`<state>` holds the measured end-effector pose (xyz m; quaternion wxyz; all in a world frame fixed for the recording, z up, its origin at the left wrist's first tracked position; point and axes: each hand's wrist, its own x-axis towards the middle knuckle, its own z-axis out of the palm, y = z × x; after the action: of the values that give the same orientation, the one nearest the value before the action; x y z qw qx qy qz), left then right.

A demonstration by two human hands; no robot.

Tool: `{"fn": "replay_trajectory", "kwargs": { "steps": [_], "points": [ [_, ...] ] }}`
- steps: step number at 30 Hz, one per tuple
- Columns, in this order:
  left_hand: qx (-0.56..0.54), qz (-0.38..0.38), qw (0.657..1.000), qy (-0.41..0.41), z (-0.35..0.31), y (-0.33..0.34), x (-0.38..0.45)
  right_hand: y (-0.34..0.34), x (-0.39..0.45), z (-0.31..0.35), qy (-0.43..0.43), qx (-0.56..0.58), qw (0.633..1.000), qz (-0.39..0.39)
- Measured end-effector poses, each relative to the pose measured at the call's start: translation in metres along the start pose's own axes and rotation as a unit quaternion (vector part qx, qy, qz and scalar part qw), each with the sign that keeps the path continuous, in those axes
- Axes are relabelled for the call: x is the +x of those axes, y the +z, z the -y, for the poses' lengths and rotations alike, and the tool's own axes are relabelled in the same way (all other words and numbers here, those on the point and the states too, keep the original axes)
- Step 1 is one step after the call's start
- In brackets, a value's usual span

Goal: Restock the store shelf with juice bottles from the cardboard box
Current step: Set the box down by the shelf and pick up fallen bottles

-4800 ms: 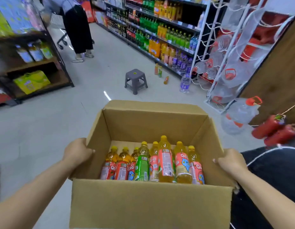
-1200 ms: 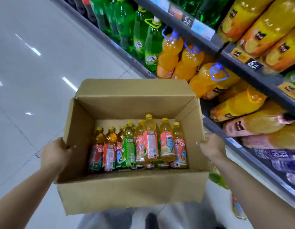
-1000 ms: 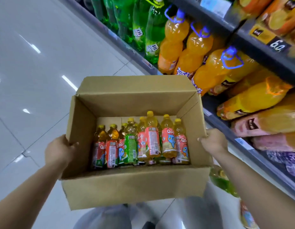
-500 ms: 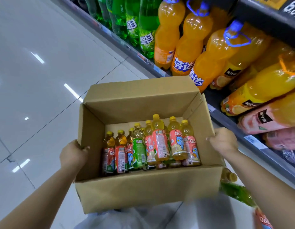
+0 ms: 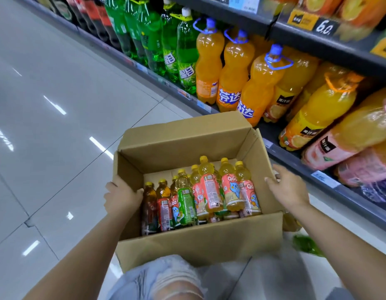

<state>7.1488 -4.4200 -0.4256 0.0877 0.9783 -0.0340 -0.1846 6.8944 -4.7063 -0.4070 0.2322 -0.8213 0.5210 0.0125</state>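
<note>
low beside the shelving, the left hand curls over the cardboard box wall to steady it. juice bottles stand packed upright inside. the right hand seems loose at the opposite rim, fingers spread, beside the store shelf.

A single head-worn camera is looking steeply down and forward from close above, taking in the cardboard box at lower centre. The store shelf is running diagonally across the upper right of the frame, tiled floor filling the left.
</note>
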Motion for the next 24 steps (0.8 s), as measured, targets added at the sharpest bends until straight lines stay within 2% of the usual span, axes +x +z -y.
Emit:
{"fn": "replay_trajectory", "kwargs": {
  "steps": [3, 8, 15, 20, 24],
  "points": [
    [-0.017, -0.013, 0.999, 0.033, -0.01, -0.012, -0.008, -0.012, -0.022, 0.005, -0.04, 0.026, 0.999, -0.002],
    [-0.028, -0.03, 0.983, 0.181, -0.04, -0.038, -0.053, -0.04, -0.063, 0.013, -0.079, 0.037, 0.996, 0.019],
    [-0.105, -0.064, 0.929, 0.35, -0.095, -0.094, -0.167, -0.118, -0.131, 0.018, -0.149, 0.054, 0.987, -0.04],
    [-0.136, -0.038, 0.887, 0.44, -0.115, -0.096, -0.256, -0.168, -0.184, -0.025, -0.157, 0.054, 0.981, -0.095],
    [-0.127, -0.007, 0.866, 0.483, -0.133, -0.077, -0.309, -0.194, -0.22, -0.084, -0.104, 0.072, 0.982, -0.139]
  ]
}}
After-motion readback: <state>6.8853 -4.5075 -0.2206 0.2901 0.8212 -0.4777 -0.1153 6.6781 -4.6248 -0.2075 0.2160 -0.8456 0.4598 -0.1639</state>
